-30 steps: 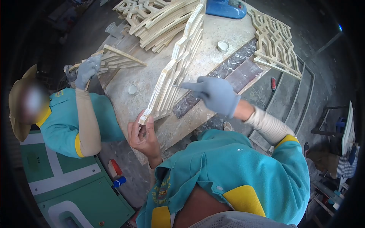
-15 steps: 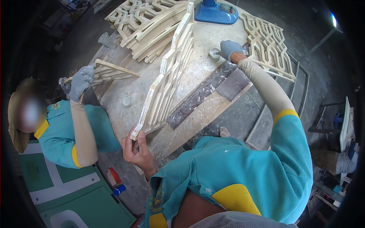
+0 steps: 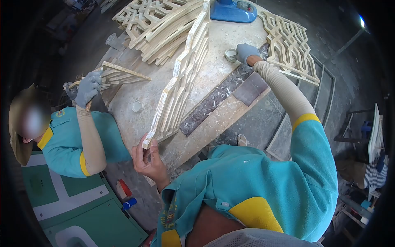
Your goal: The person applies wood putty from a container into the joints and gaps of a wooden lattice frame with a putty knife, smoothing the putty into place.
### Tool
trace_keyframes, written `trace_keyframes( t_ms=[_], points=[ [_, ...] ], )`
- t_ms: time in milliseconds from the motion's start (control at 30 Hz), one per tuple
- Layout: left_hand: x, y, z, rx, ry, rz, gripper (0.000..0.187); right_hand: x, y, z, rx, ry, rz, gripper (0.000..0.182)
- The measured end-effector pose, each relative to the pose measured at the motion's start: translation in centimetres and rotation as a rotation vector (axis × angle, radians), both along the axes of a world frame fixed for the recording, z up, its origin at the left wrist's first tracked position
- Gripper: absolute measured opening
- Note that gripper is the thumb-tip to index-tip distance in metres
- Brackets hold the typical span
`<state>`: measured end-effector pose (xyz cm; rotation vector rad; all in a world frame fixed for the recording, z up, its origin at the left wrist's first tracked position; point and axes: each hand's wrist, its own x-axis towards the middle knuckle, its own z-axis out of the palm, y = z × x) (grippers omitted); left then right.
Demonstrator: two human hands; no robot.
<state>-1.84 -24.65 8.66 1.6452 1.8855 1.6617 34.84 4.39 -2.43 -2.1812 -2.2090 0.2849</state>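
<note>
My bare left hand (image 3: 151, 162) pinches the near end of a pale wooden lattice panel (image 3: 177, 78). The panel stands on edge on the worktable (image 3: 164, 84), with white filler smeared along its upper edge. Across the table, my right hand (image 3: 247, 54) wears a grey glove and looks closed. It is beside a small round cup (image 3: 231, 55), touching or nearly touching its rim. My glove hides whatever its fingers hold. Below that hand lie a long dark strip (image 3: 218, 101) and a dark rectangular piece (image 3: 251, 89), both flecked with white.
A co-worker's gloved hands (image 3: 88, 88) hold another lattice piece (image 3: 119, 74) at left. Stacked wooden strips (image 3: 173, 35), a blue machine base (image 3: 234, 12) and another lattice panel (image 3: 290, 45) occupy the far side. A second small cup (image 3: 138, 106) stands left of my panel.
My right hand has shifted slightly left, closer over the small cup. My left hand keeps its hold on the lattice panel, which has barely moved.
</note>
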Motion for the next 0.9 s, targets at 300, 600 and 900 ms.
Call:
trace_keyframes(
  t_ms=[300, 600, 900],
  points=[
    [0.1, -0.3, 0.5, -0.003, 0.021, -0.025, 0.026, 3.0, 1.7, -4.2, -0.053, 0.505, -0.110, 0.035],
    [-1.5, 0.9, 0.3, -0.003, -0.026, 0.008, 0.026, -1.5, -7.4, 1.2, -0.051, 0.813, 0.096, 0.021],
    [-1.6, 1.6, 0.2, 0.018, -0.118, -0.024, 0.026, -9.7, -14.2, 4.7, 0.440, 0.420, 0.764, 0.080]
  ],
)
